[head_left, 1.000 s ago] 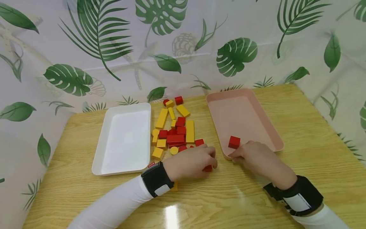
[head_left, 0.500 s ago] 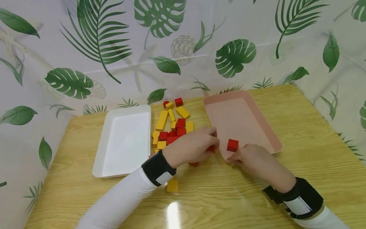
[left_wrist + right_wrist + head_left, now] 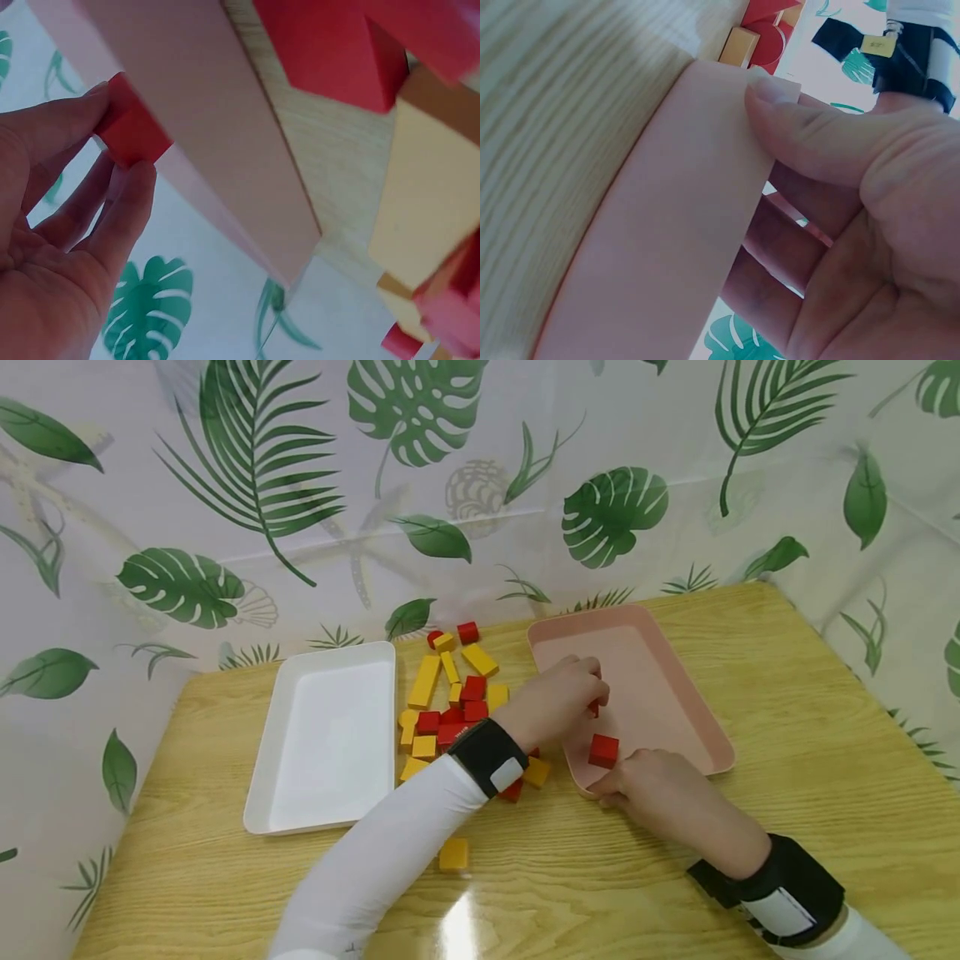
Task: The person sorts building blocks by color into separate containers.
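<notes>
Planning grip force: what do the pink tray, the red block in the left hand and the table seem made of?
Pink tray: probably matte plastic; thin wall, smooth, evenly coloured.
Red block: perhaps painted wood, smooth, with flat, uniformly red faces; plastic is possible.
Table: wood or wood-look laminate, glossy; visible grain, bright reflection.

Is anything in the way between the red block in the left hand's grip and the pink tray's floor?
Nothing visible. The red block shows over the pink tray. Another red block sits inside, but nearer the person; the right hand's grip is on the tray's near end.
</notes>
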`<state>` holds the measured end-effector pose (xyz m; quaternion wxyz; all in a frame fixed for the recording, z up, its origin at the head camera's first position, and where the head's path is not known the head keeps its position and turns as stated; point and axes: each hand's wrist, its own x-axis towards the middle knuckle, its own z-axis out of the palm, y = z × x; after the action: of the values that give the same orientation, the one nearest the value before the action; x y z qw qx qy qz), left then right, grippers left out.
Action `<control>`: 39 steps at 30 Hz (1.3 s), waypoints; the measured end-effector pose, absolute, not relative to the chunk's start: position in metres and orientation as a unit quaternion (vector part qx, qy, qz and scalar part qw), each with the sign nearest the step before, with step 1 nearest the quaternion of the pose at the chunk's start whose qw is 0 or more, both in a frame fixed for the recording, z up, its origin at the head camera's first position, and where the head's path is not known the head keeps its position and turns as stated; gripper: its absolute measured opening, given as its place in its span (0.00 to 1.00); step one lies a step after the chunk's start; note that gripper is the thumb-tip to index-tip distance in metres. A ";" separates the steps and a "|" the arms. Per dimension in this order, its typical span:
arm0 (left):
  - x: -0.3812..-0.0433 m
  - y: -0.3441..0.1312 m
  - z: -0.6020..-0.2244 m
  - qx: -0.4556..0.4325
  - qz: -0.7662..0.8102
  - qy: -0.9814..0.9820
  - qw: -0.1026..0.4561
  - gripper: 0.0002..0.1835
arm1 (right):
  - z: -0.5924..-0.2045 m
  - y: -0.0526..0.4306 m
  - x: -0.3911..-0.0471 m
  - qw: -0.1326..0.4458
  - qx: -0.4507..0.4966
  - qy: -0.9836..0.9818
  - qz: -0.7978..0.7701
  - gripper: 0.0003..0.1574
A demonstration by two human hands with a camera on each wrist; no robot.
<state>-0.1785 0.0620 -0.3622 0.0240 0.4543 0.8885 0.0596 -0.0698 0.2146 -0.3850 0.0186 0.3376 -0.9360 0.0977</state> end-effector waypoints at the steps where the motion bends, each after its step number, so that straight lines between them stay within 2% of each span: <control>1: -0.180 0.064 -0.365 0.451 0.057 0.890 0.030 0.09 | -0.384 0.214 -0.070 0.016 0.336 -0.937 0.096 0.10; 6: -0.183 0.071 -0.378 0.435 0.051 0.896 0.064 0.10 | -0.382 0.211 -0.069 0.001 0.327 -0.940 0.092 0.10; 14: -0.182 0.069 -0.379 0.422 0.030 0.903 0.078 0.12 | -0.381 0.209 -0.069 0.003 0.327 -0.939 0.106 0.10; 21: -0.180 0.052 -0.360 0.428 0.032 0.902 0.056 0.16 | -0.380 0.210 -0.072 0.019 0.341 -0.934 0.105 0.09; 31: -0.163 0.016 -0.351 0.421 0.056 0.904 0.056 0.17 | -0.377 0.214 -0.070 0.000 0.320 -0.942 0.102 0.10; 39: -0.141 -0.010 -0.348 0.411 0.034 0.900 0.143 0.20 | -0.376 0.209 -0.070 -0.009 0.315 -0.944 0.101 0.12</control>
<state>-0.1414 -0.0103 -0.3479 0.1431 0.4106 0.8998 0.0344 -0.0700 0.2095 -0.3758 -0.0093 0.3146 -0.9438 0.1009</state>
